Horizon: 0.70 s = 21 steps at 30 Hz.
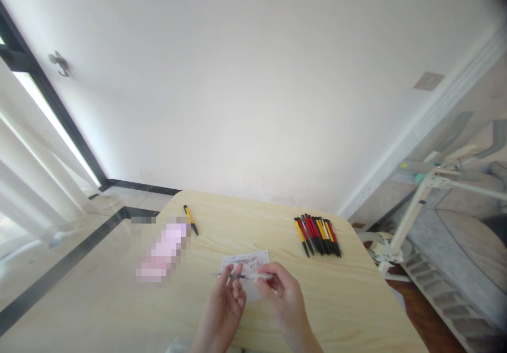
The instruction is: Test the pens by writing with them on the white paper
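Note:
A clear pen lies sideways between my two hands, above a scribbled sheet of paper. My left hand, palm turned up, has its thumb and fingertips closed on the pen's left part. At the other end, the thumb and fingers of my right hand pinch the barrel. The paper lies flat on the table, partly covered by both hands and the pen. To the right, a row of several pens in red, yellow and black lies side by side. One yellow and black pen is apart at the left.
The pale wooden table stands near a white wall. A pixelated pink patch shows at its left side. On the right are a white metal frame and a grey sofa; a white curtain hangs at left.

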### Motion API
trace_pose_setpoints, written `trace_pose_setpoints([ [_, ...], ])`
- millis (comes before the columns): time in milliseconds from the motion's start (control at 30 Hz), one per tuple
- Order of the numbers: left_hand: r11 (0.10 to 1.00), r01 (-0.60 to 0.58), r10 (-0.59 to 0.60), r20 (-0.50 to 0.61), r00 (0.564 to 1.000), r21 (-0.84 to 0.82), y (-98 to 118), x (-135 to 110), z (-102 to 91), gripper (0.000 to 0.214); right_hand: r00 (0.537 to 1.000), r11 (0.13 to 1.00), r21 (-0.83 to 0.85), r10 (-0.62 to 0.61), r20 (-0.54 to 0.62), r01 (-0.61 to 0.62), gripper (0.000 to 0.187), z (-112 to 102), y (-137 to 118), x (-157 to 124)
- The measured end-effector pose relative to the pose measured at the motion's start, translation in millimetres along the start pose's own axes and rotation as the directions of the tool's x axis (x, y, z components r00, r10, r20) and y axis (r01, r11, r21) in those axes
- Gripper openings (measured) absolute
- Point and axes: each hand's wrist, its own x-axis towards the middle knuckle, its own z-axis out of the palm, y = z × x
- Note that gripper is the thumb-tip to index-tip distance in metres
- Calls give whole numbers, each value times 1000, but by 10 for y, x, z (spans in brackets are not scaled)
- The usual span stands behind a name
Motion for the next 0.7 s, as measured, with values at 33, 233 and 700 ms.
trace_pose_setpoints([
  [33,1000,2,-2,6,1000,16,-9,2,-10,4,999,998,44,37,-12,-37,17,-1,-1,-1],
  [233,998,37,-39,34,999,53,-79,-21,-34,15,990,982,125,139,12,-140,20,-41,-86,-2],
  [700,997,42,-41,-5,999,59,-86,-39,-34,15,994,992,93,88,-65,-82,23,-159,-146,5],
])
